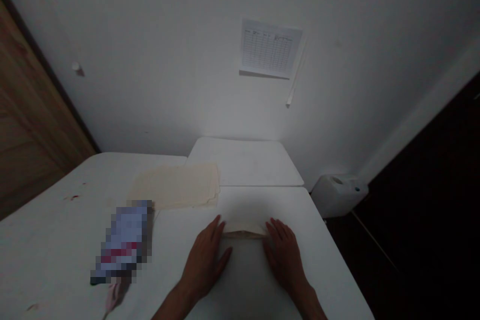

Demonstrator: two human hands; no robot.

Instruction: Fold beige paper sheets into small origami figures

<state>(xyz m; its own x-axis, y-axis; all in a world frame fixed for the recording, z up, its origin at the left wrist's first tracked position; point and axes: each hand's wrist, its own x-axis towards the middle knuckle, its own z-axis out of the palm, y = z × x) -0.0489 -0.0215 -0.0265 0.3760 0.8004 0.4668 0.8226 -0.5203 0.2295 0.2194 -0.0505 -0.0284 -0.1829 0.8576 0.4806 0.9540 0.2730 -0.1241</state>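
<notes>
Left hand (203,257) and right hand (284,255), two, fingers extended, whether grasping I cannot tell, between them one narrow cream folded sheet (243,230), one cream sheet stack (183,185) far left

The counter (315,247) is white, with small red specks and a brownish stain at left. At the far middle, the stacked sheets (183,185) are plain pale cream; the folded sheet (243,233) at the near middle is cream with a darker beige slit. The blurred item (127,230) at left is lavender-blue with a crimson band and a dark green near corner; the strip (113,294) below it is dusty pink. The wall (161,60) is cool grey, its paper (268,50) white with a fine dark grid. The wood (30,110) at far left is grained brown.
</notes>
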